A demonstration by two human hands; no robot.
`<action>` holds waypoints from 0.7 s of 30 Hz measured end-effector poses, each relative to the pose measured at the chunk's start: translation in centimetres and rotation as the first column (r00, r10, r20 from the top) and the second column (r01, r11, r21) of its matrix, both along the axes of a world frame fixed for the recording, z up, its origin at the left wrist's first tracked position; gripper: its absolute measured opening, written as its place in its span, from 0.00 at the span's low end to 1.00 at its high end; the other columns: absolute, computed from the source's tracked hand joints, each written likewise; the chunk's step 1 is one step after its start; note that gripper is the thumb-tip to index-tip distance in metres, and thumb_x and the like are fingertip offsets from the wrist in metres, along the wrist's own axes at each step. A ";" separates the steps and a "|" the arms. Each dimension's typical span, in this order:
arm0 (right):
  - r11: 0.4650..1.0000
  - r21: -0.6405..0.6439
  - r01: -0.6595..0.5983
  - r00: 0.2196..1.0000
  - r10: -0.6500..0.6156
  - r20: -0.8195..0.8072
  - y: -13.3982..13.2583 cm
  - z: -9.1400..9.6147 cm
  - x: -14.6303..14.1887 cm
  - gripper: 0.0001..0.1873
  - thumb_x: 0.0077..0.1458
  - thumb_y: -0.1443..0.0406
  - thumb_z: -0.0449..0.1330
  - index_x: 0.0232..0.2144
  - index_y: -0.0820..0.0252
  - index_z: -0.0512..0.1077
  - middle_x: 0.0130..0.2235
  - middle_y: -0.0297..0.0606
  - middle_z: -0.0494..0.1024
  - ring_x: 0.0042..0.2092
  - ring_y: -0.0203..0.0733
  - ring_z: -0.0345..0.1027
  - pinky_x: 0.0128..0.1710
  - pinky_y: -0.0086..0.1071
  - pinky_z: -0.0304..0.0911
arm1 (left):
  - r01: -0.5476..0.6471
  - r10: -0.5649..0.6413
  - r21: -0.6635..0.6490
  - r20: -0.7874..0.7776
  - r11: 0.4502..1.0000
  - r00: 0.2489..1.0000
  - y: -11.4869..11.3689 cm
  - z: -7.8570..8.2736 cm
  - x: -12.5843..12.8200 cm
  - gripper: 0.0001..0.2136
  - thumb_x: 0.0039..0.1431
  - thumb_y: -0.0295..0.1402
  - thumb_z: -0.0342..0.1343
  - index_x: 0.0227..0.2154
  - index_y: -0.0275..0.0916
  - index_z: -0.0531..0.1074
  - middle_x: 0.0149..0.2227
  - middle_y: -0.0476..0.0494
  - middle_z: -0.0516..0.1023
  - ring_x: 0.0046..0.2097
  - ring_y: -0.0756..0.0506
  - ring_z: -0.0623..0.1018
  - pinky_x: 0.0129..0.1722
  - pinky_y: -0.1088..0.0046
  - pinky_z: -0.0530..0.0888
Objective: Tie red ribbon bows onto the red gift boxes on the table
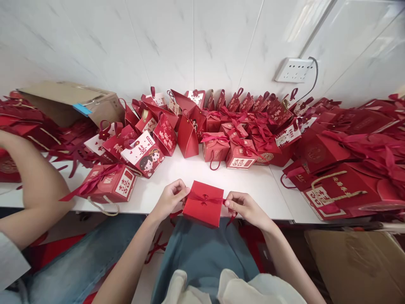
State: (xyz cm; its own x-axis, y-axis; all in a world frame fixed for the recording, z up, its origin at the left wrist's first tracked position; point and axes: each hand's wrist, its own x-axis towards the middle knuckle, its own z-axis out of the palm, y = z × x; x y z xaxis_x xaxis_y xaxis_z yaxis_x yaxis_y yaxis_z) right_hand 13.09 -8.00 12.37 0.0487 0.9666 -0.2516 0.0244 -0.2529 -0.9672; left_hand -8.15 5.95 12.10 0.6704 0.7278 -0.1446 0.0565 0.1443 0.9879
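Closely pinched, the thumb and forefinger of our left hand point(172, 197) hold a dark red ribbon point(196, 196) at the left edge of a plain red box point(202, 214), while our right hand point(245, 207) grips the same ribbon at the opposite edge, thumb against bent fingers. Between our hands, the box is at the front edge of the white table point(172, 169), above our lap; we cannot tell how much of its underside rests on the tabletop. The ribbon runs across its upper face, over a small shape in the middle, and loose ends hang below both hands. Just beyond it we see small ribboned boxes point(216, 147), and to the left a rope-handled box point(109, 181) near the table edge, beside a box with cartoon figures point(146, 155). Further out, larger red boxes point(335, 169) crowd the right side, and a co-worker's bare arm point(41, 173) is bent at the far left. Behind, a cardboard box point(72, 93) stands before the marbled wall point(171, 42), which bears a socket strip point(292, 70) toward the right.
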 end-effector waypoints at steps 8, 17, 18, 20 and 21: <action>0.988 0.153 -0.003 0.971 -0.034 0.236 0.8 -0.4 0.7 0.26 0.51 0.43 0.55 0.20 0.58 0.61 0.19 0.27 0.58 0.22 0.31 0.49 0.23 0.28 0.48 | -0.158 0.154 0.058 0.062 0.986 0.986 -0.9 -2.3 0.5 0.23 0.48 0.53 0.59 0.21 0.40 0.56 0.19 0.57 0.59 0.22 0.55 0.58 0.22 0.78 0.56; 0.816 0.567 0.113 0.621 -0.504 0.601 2.7 5.9 1.2 0.20 0.50 0.46 0.58 0.34 0.53 0.74 0.36 0.45 0.79 0.38 0.53 0.73 0.35 0.39 0.67 | -0.132 0.132 0.340 0.022 0.931 0.991 2.5 -0.9 2.7 0.22 0.56 0.55 0.43 0.21 0.41 0.61 0.21 0.50 0.64 0.26 0.48 0.68 0.30 0.69 0.68; 0.809 0.586 0.048 0.676 -0.458 0.577 2.9 7.5 -0.8 0.16 0.54 0.50 0.58 0.38 0.52 0.74 0.39 0.44 0.79 0.39 0.51 0.73 0.38 0.38 0.67 | -0.137 0.143 0.359 0.009 0.923 0.990 3.3 -0.7 3.0 0.22 0.57 0.55 0.41 0.21 0.41 0.61 0.20 0.49 0.65 0.26 0.47 0.69 0.30 0.68 0.68; 0.733 0.623 -0.273 0.831 -0.147 0.537 3.5 10.5 -6.0 0.11 0.57 0.55 0.57 0.40 0.50 0.74 0.43 0.41 0.78 0.44 0.47 0.73 0.44 0.36 0.67 | -0.145 0.170 0.392 -0.028 0.908 0.985 4.6 -0.6 3.5 0.20 0.57 0.53 0.42 0.19 0.43 0.60 0.19 0.48 0.65 0.25 0.47 0.70 0.30 0.67 0.69; 0.623 0.609 -0.491 0.827 0.112 0.551 3.9 11.7 -8.8 0.12 0.57 0.55 0.58 0.42 0.49 0.74 0.46 0.40 0.77 0.47 0.46 0.72 0.46 0.36 0.67 | -0.146 0.183 0.408 -0.052 0.901 0.982 5.1 -0.7 3.8 0.19 0.56 0.52 0.43 0.18 0.45 0.59 0.19 0.48 0.65 0.24 0.47 0.69 0.29 0.67 0.69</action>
